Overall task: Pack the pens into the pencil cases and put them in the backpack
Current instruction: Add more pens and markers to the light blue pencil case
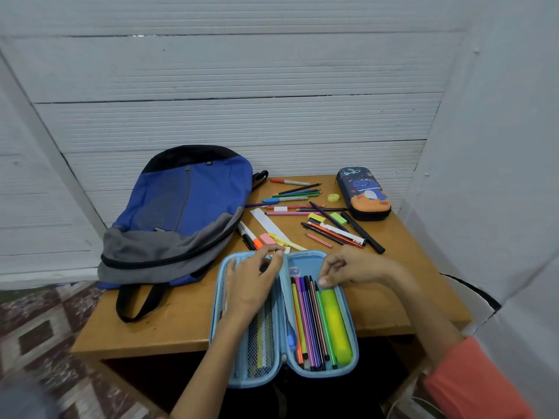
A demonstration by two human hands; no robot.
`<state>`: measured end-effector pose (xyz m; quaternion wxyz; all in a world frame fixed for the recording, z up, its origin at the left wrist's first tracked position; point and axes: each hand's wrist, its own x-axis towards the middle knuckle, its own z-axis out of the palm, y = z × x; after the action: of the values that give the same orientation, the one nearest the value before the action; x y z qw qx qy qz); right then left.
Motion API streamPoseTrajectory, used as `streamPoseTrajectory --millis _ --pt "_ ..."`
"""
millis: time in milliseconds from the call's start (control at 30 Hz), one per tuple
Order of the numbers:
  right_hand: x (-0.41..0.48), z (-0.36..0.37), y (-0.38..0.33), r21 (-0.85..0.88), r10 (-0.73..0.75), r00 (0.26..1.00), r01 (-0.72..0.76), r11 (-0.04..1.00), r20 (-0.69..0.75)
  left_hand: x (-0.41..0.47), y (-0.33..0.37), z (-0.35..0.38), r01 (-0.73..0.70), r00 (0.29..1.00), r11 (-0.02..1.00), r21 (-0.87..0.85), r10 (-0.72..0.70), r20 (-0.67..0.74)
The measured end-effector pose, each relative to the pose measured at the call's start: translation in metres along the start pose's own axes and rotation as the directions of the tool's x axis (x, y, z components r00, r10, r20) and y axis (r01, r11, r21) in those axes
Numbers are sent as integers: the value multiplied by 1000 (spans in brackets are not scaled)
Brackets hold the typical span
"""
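From the head camera, a light blue pencil case lies open flat at the front edge of the wooden table, its near end hanging over that edge. Its right half holds a row of striped fineliner pens side by side, with a thick yellow-green highlighter against the outer wall. Its left half is covered by a mesh pocket with a few thin items behind the netting.

The left hand hovers over the far end of the mesh half with its fingers curled and its fingertips at the case's far rim. I cannot tell whether it pinches anything. The right hand is over the far end of the pen row, fingers bent down towards the pen tips. Its grip is likewise unclear. An orange sleeve covers that forearm.

Beyond the case, loose pens and pencils lie scattered on the table, together with a white ruler, a pink eraser and a yellow sharpener. A second pencil case — dark blue, with a dinosaur print — sits closed at the far right corner. The blue and grey backpack lies flat on the table's left side, touching the back wall.
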<state>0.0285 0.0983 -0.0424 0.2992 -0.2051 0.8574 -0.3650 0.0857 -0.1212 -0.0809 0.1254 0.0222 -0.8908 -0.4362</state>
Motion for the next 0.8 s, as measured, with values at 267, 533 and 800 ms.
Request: streamPoseTrajectory --millis 267,533,800 --pt "32 -3 -1 126 40 861 28 992 -507 0 0 1 11 1000 1000 20 -11 1" --pt "86 16 -29 -210 -128 888 36 977 -442 0 1 2 19 1000 1000 0 -19 -7" --pt "106 26 -46 -507 -164 913 -53 860 -373 -1 4 -1 26 1000 999 46 -26 -3"
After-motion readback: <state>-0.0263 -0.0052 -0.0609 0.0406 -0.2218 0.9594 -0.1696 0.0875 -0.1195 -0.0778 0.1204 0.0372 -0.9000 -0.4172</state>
